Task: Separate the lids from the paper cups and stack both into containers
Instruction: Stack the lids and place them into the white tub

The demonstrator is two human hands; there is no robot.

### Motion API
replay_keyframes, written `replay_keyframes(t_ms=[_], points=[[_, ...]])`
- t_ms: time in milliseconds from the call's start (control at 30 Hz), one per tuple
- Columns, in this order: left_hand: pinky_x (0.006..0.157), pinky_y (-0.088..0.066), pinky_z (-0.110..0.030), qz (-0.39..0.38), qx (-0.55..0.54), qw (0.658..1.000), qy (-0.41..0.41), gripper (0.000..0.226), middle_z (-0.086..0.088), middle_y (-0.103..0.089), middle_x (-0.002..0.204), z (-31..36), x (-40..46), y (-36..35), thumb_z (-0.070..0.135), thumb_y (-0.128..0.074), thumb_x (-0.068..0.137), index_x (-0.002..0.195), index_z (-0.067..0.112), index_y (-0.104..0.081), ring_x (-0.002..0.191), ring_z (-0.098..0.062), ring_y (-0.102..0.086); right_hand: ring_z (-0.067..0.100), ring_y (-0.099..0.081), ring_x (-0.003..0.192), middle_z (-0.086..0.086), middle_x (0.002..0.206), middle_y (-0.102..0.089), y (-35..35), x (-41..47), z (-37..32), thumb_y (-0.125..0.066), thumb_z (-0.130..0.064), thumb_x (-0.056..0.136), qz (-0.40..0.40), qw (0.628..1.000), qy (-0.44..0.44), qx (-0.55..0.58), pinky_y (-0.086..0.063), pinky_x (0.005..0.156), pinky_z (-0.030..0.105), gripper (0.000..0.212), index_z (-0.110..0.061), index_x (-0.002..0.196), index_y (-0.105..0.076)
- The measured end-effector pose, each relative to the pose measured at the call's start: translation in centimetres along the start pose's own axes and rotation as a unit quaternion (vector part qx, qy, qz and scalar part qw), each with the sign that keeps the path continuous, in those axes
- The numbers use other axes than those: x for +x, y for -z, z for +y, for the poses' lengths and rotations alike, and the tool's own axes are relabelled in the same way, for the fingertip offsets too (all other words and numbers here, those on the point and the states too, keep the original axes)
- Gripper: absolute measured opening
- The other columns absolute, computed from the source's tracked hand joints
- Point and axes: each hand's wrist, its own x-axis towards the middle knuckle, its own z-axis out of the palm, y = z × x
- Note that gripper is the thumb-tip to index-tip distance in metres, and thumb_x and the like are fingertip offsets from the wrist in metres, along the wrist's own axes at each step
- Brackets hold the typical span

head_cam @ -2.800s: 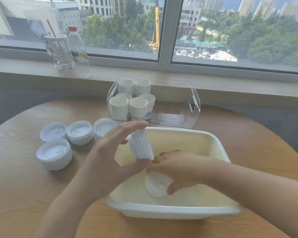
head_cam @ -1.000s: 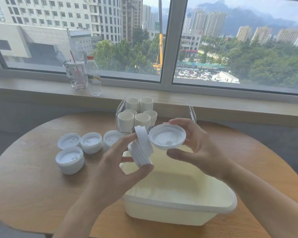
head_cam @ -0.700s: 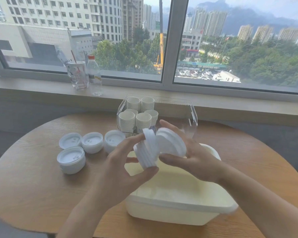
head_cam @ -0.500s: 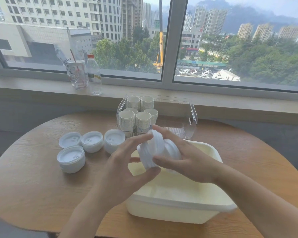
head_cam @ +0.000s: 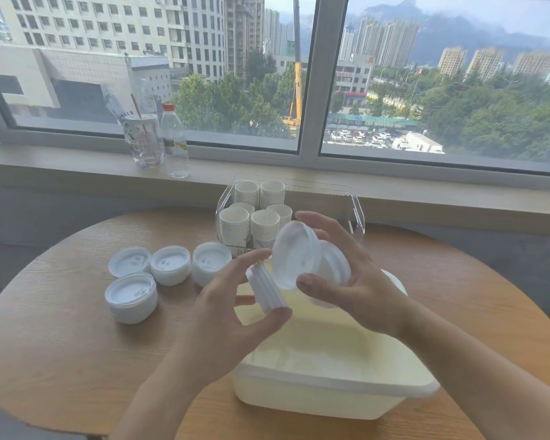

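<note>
Pinching a short stack of lids (head_cam: 265, 292) on edge between thumb and forefinger, the left hand (head_cam: 232, 315) hovers over the near-left part of the cream tub (head_cam: 331, 389), which sits at the table's (head_cam: 61, 360) near edge. Just beside it, the right hand (head_cam: 359, 281) curls thumb and spread fingers round a tilted lid (head_cam: 294, 258) with another nested behind, its hollow facing the left hand. Four piles of lids (head_cam: 169, 265) rest on the table's left side. Stacked paper cups (head_cam: 254, 211) fill the left end of the clear bin (head_cam: 353, 214) at the far edge. A tumbler (head_cam: 143, 141) and bottle (head_cam: 175, 144) stand on the windowsill.
</note>
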Motion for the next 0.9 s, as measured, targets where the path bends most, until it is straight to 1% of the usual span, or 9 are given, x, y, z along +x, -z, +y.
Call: replay_keyframes(t_ms=[133,233,300,400,467,633,767,833,900], points=[[0.098,-0.057,-0.025,-0.004,0.001,1.0,0.004,0.072,0.02,-0.063,0.135,-0.1,0.1,0.0,0.034,-0.089,0.081,0.142,0.047,-0.053,0.129,-0.01,-0.059,0.011,-0.069,0.102,-0.014,0.122,-0.067,0.0,0.0,-0.3,-0.08,-0.032,0.086,0.01,1.0,0.025,-0.002,-0.054,0.084,0.02,0.069,-0.045,0.145,-0.048],[0.097,-0.056,-0.021,-0.002,-0.009,1.0,0.001,0.07,0.02,-0.064,0.134,-0.1,0.0,0.1,0.031,-0.09,0.081,0.14,0.046,-0.054,0.129,-0.009,-0.06,0.02,-0.069,0.104,-0.005,0.122,-0.068,0.2,0.2,0.0,-0.086,-0.034,0.081,0.013,0.999,0.02,-0.029,-0.056,0.088,0.032,0.071,-0.039,0.142,-0.05],[0.097,-0.056,-0.022,-0.004,-0.04,0.999,0.001,0.068,0.015,-0.067,0.133,0.0,0.0,0.2,0.027,-0.09,0.082,0.138,0.045,-0.056,0.127,-0.014,-0.062,0.022,-0.068,0.108,-0.004,0.12,-0.068,0.5,0.2,0.3,-0.089,-0.037,0.077,0.016,0.999,0.019,-0.043,-0.056,0.093,0.039,0.074,-0.035,0.14,-0.052],[0.094,-0.055,-0.02,-0.001,-0.088,0.996,-0.005,0.064,0.009,-0.069,0.13,0.2,0.0,0.5,0.026,-0.088,0.08,0.133,0.045,-0.058,0.123,-0.02,-0.065,0.023,-0.068,0.111,-0.005,0.121,-0.069,1.0,0.0,0.7,-0.093,-0.033,0.074,0.019,0.998,0.031,-0.057,-0.056,0.094,0.038,0.071,-0.026,0.135,-0.057],[0.092,-0.055,-0.019,0.007,-0.1,0.995,-0.012,0.063,0.008,-0.071,0.126,0.4,0.0,0.6,0.025,-0.087,0.079,0.131,0.046,-0.058,0.121,-0.021,-0.066,0.023,-0.068,0.113,-0.006,0.123,-0.069,1.1,-0.1,1.0,-0.094,-0.036,0.073,0.019,0.996,0.03,-0.082,-0.057,0.094,0.04,0.069,-0.028,0.133,-0.059],[0.095,-0.056,-0.026,-0.002,-0.104,0.994,-0.026,0.069,0.005,-0.067,0.134,0.3,0.1,0.6,0.023,-0.087,0.08,0.14,0.038,-0.056,0.126,-0.026,-0.063,0.017,-0.072,0.101,-0.007,0.114,-0.073,1.1,-0.4,1.5,-0.093,-0.042,0.075,0.006,0.996,-0.015,-0.089,-0.06,0.088,0.037,0.062,-0.032,0.128,-0.064],[0.097,-0.055,-0.025,-0.004,-0.099,0.995,-0.033,0.076,0.009,-0.064,0.139,0.3,0.0,0.6,0.031,-0.087,0.078,0.144,0.045,-0.052,0.131,-0.023,-0.061,0.013,-0.072,0.088,-0.003,0.108,-0.075,1.0,-0.4,1.5,-0.086,-0.036,0.08,-0.021,0.998,-0.056,-0.035,-0.059,0.076,0.029,0.049,-0.028,0.125,-0.068],[0.099,-0.055,-0.025,-0.005,-0.091,0.995,-0.036,0.078,0.014,-0.063,0.141,0.4,0.0,0.6,0.036,-0.086,0.077,0.145,0.049,-0.05,0.133,-0.02,-0.06,0.013,-0.073,0.094,-0.003,0.113,-0.075,0.7,-0.4,1.4,-0.082,-0.035,0.083,-0.054,0.996,-0.07,-0.031,-0.061,0.079,0.031,0.047,-0.027,0.128,-0.068],[0.101,-0.055,-0.026,-0.009,-0.077,0.996,-0.041,0.081,0.016,-0.061,0.144,0.5,-0.1,0.5,0.035,-0.088,0.079,0.147,0.05,-0.048,0.136,-0.017,-0.058,0.014,-0.071,0.111,-0.006,0.125,-0.073,0.4,-0.4,1.5,-0.08,-0.037,0.087,-0.081,0.993,-0.065,-0.056,-0.06,0.094,0.04,0.049,-0.029,0.134,-0.066]])
